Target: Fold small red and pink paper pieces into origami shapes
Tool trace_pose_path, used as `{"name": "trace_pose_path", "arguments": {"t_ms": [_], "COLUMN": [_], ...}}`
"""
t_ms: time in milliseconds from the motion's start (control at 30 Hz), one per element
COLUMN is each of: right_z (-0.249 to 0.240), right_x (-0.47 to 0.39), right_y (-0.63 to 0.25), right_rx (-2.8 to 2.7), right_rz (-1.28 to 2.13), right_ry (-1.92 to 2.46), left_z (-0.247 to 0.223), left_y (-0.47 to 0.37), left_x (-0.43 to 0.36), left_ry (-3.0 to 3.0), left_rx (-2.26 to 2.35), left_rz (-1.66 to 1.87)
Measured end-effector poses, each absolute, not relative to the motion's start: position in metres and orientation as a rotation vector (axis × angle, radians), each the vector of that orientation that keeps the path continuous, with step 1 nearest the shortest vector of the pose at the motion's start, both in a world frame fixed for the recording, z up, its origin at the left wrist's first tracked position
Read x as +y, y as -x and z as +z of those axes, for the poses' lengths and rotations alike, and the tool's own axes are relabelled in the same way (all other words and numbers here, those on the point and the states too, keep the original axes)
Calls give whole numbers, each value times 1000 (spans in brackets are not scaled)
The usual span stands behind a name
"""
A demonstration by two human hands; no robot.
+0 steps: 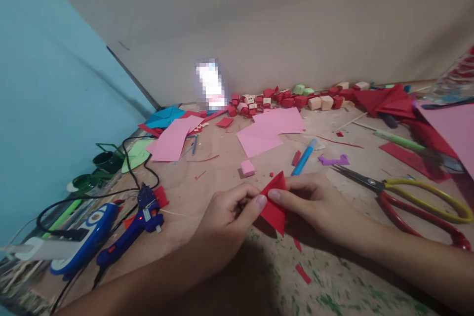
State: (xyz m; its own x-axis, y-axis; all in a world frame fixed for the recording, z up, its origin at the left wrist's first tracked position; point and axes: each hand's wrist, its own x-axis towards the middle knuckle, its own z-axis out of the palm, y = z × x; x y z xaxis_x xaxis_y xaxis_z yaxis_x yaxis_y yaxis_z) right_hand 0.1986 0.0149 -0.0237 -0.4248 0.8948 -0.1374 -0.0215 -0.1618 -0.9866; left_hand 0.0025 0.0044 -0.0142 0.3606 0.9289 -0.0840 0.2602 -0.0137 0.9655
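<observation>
A folded piece of red paper (pixel 276 215) with pointed corners is held up between my two hands, above the table. My left hand (pixel 233 212) pinches its left edge between thumb and fingers. On the other side, my right hand (pixel 314 200) has its thumb pressed on the front face, with the fingers behind and partly hidden. Just beyond the hands stand a small pink paper block (pixel 247 168) and a blue pen (pixel 304 157). To the right of my right hand lie scissors (pixel 377 185) with one yellow and one red handle, blades apart.
Pink paper sheets (pixel 259 138) lie mid-table. Small red and cream paper blocks (pixel 285 98) line the wall near a lit phone (pixel 211 84). A blue glue gun (pixel 129 234) and a power strip (pixel 87 242) with cables are at left. A green-handled cutter (pixel 405 143) lies at right.
</observation>
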Motion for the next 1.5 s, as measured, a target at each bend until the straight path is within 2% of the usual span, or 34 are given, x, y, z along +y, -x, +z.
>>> {"name": "trace_pose_path", "arguments": {"t_ms": [700, 1100, 1500], "right_z": [-24, -21, -15], "right_x": [12, 14, 14], "right_y": [-200, -194, -193], "right_rx": [-1167, -790, -766], "right_rz": [1827, 1830, 1748], "right_ry": [994, 921, 1031], "left_z": [-23, -18, -14], "left_y": [-1, -2, 0], "left_x": [3, 5, 7], "left_ry": [-1617, -1692, -1706], "left_rx": [1142, 1142, 1037], "left_rz": [674, 614, 694]}}
